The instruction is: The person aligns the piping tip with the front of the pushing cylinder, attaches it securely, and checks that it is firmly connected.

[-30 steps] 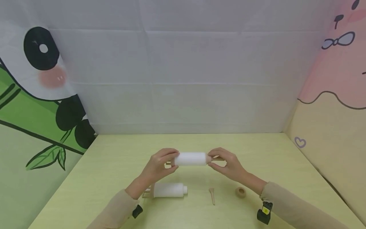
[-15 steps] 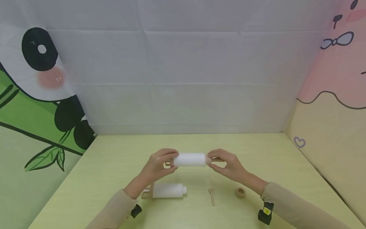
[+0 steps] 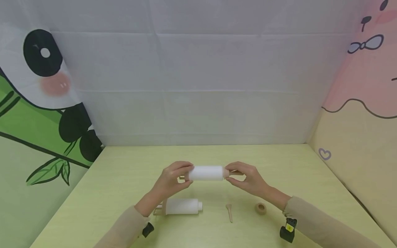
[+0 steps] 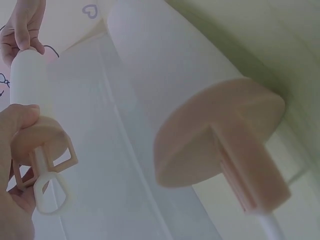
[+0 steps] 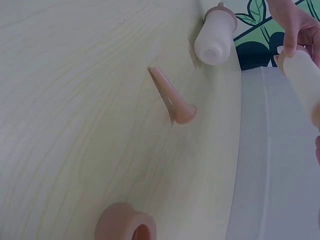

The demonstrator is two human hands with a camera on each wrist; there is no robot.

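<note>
My two hands hold up a plunger syringe (image 3: 206, 173) with a white barrel, lying level between them above the table. The left hand (image 3: 173, 176) grips the barrel at its pinkish flange, which carries side loops and a white plunger ring (image 4: 50, 200) in the left wrist view. At the far end, the right hand (image 3: 248, 176) pinches the beige cap, from which a thin nozzle sticks out beneath the fingers. A second white syringe (image 3: 183, 206) lies on the table, its bare neck facing right. Right of it lie a loose nozzle (image 5: 172, 95) and a ring-shaped cap (image 5: 120, 220).
The pale yellow table (image 3: 124, 162) reaches back to a grey-white cloth wall (image 3: 198, 69). Cartoon-printed panels flank it on both sides. A small black camera (image 3: 287, 230) hangs from the right wrist and another (image 3: 148, 229) from the left.
Almost nothing differs: both hands keep the same hold on the syringe. The whole head view has shifted very slightly, and the things on the table lie where they were.
</note>
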